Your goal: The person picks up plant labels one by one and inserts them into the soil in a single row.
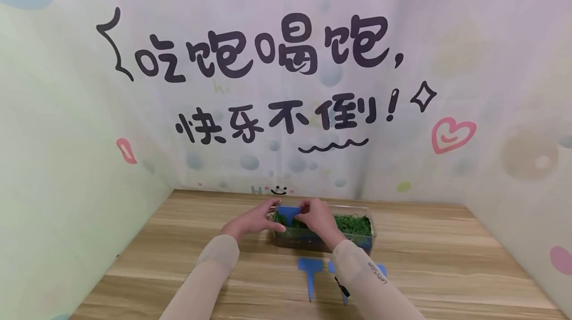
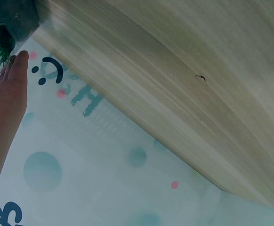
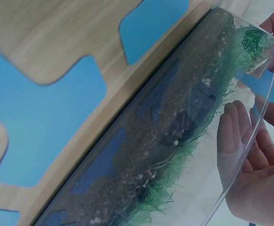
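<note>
A clear plastic box (image 1: 295, 244) stands on the table, filled with dark soil and topped with green grass (image 1: 353, 223). Near its left end my right hand (image 1: 319, 220) pinches the head of a blue T-shaped plant label (image 1: 288, 213), which stands upright among the grass. The right wrist view catches this label (image 3: 270, 87) through the clear wall, beside the fingertips. My left hand (image 1: 254, 218) is spread about the box's left end, thumb over the front rim and fingers at the back corner. In the left wrist view, that hand (image 2: 10, 89) appears with extended fingers by the grass.
In front of the box lies another blue plant label (image 1: 310, 266), its spike toward me. More blue label parts (image 1: 381, 269) show around my right sleeve, which partly covers them. A printed cloth backdrop (image 1: 286, 171) rises right behind the wooden table (image 1: 178, 245).
</note>
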Demonstrator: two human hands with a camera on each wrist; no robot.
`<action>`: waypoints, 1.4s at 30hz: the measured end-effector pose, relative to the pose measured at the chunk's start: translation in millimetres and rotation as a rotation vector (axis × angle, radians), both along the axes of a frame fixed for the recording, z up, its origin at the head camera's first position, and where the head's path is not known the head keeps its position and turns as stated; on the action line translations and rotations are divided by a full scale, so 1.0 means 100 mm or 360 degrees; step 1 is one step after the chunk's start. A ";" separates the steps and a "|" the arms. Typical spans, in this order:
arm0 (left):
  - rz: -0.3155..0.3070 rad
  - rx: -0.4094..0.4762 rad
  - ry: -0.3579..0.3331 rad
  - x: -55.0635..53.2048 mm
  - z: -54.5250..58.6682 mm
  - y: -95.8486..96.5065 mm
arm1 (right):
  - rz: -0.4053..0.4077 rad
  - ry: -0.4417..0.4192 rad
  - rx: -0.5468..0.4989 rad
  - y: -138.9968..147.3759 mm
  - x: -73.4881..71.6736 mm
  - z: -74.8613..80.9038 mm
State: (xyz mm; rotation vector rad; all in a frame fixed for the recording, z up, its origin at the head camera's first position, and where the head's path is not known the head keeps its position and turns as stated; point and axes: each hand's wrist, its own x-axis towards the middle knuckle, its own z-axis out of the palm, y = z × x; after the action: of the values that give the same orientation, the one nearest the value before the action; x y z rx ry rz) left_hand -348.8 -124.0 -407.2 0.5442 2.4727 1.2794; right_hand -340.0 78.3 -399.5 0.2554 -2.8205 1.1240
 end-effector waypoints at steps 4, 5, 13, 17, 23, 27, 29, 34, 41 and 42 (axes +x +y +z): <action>-0.0010 0.0004 -0.0008 0.01 0.01 0.00 | -0.0008 0.0005 0.0006 0.04 0.00 0.00; -0.0013 0.0005 -0.0009 0.01 0.02 0.00 | -0.0010 0.0003 0.0003 0.05 0.01 0.00; -0.0011 -0.0003 -0.0010 0.01 0.02 0.00 | -0.0040 -0.0019 -0.0008 0.13 0.03 0.02; -0.0006 -0.0006 -0.0014 0.00 0.01 -0.01 | -0.0041 -0.0016 -0.0008 0.16 0.05 0.04; -0.0007 0.0000 -0.0013 0.00 0.00 -0.01 | -0.0036 0.0015 0.0006 0.20 0.06 0.05; 0.0000 0.0001 -0.0015 0.00 0.00 -0.01 | -0.0035 0.0024 0.0004 0.23 0.07 0.05; 0.0000 0.0003 -0.0016 0.00 0.00 -0.01 | -0.0035 0.0032 0.0005 0.25 0.07 0.05; -0.0001 0.0006 -0.0021 0.01 0.01 -0.01 | -0.0045 0.0038 0.0005 0.26 0.09 0.06; -0.0008 -0.0004 -0.0026 0.01 0.01 -0.01 | -0.0043 0.0020 -0.0019 0.28 0.13 0.08; -0.0009 -0.0006 -0.0024 0.01 0.01 -0.01 | -0.0038 0.0023 -0.0019 0.28 0.13 0.09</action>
State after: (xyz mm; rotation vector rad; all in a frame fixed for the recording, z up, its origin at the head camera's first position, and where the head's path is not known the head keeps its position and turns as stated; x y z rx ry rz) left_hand -347.6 -125.0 -406.6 0.5383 2.4588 1.2716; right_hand -326.7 106.6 -390.8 0.2277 -2.7957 1.1291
